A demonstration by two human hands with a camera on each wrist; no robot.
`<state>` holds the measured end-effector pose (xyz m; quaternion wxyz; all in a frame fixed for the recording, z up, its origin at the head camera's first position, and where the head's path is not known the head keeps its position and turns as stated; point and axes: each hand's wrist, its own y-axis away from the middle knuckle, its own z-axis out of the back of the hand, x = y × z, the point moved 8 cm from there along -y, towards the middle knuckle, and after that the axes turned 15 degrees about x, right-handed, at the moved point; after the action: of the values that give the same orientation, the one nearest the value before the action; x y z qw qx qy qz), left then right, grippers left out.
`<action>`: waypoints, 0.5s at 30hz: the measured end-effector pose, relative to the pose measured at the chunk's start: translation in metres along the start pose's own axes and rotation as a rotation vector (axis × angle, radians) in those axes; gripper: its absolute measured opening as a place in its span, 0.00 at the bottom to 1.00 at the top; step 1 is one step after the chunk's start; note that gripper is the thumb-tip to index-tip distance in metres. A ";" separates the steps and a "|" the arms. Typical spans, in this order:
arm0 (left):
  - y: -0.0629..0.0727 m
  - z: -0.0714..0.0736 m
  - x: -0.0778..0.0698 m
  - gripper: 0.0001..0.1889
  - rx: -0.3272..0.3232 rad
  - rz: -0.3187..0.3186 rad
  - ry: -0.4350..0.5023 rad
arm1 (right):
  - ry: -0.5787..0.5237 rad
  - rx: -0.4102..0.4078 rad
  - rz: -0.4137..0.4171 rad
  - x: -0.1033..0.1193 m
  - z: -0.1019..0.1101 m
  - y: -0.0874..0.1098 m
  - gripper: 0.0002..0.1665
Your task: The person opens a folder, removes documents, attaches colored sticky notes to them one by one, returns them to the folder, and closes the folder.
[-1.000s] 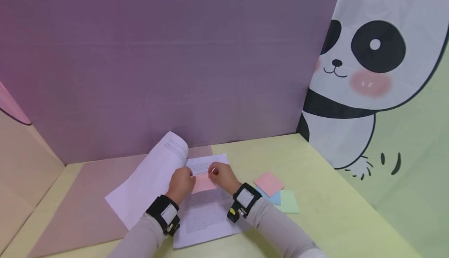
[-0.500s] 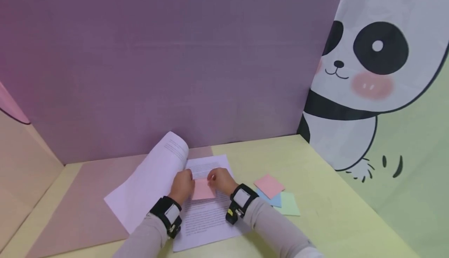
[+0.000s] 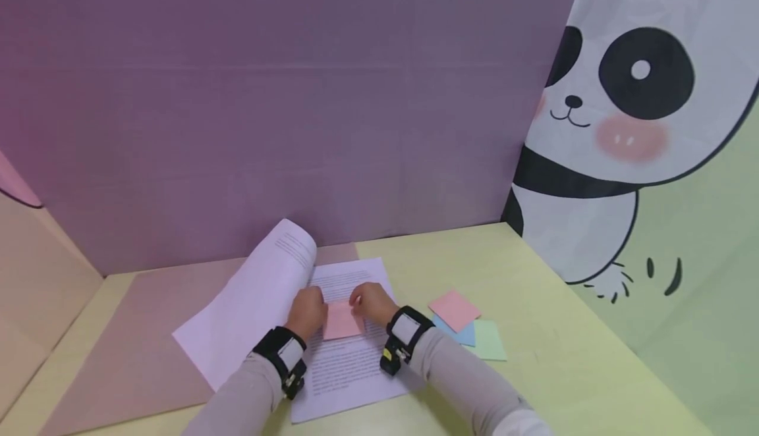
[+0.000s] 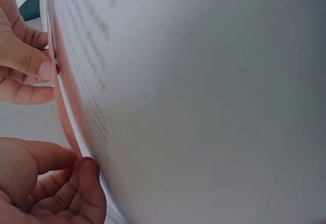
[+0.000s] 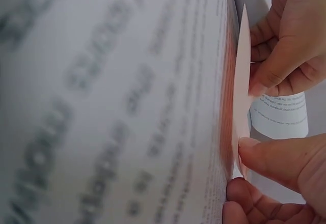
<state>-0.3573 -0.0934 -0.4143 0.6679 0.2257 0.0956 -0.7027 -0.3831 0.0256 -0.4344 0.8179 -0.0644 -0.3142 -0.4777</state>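
Right now your left hand (image 3: 307,312) and your right hand (image 3: 372,302) both hold the pink sticky note (image 3: 340,321), one hand on each side. Your L fingers are curled at the note's left edge w/ the thumb tip on it. Your R thumb and fingers pinch its right edge. In the wrist views the note looks thin and stands just off the page, w/ finger tips (image 5: 265,81) on its edges.

The note sits on the printed page (image 3: 350,357), near the middle of it, between your two hands. That page lies flat on the desk (image 3: 563,357). It has lots of small text on it.

Just left of your L hand a turned sheet (image 3: 255,298) curls up and over. Its top end is rolled.

To the right of your R wrist lie 3 more notes, near the page but apart from it: a pink one (image 3: 454,309) on top, a blue one (image 3: 465,336) under it and a green one (image 3: 489,342) beside that.

Behind it all is a purple wall (image 3: 267,107). On the right is a panda picture (image 3: 622,126).
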 end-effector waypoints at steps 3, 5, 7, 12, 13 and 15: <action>0.000 -0.001 -0.001 0.02 -0.009 -0.001 -0.030 | 0.009 0.008 -0.016 -0.002 -0.002 -0.002 0.05; 0.000 -0.002 -0.002 0.03 -0.003 0.000 -0.042 | 0.009 0.015 -0.026 -0.002 -0.003 -0.003 0.06; 0.000 -0.004 -0.002 0.04 0.014 0.011 -0.045 | 0.005 0.023 -0.033 -0.002 -0.004 -0.003 0.06; -0.002 -0.007 -0.001 0.06 0.030 0.017 -0.059 | 0.035 0.026 -0.027 -0.001 -0.005 -0.004 0.07; -0.002 -0.007 -0.002 0.06 0.027 0.010 -0.065 | 0.050 0.027 -0.022 0.000 -0.005 -0.004 0.07; -0.002 -0.007 -0.003 0.05 0.016 -0.009 -0.075 | 0.077 0.030 -0.009 0.002 -0.004 -0.003 0.07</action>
<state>-0.3583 -0.0875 -0.4194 0.6662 0.2041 0.0659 -0.7143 -0.3832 0.0207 -0.4370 0.8281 -0.0322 -0.2898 -0.4787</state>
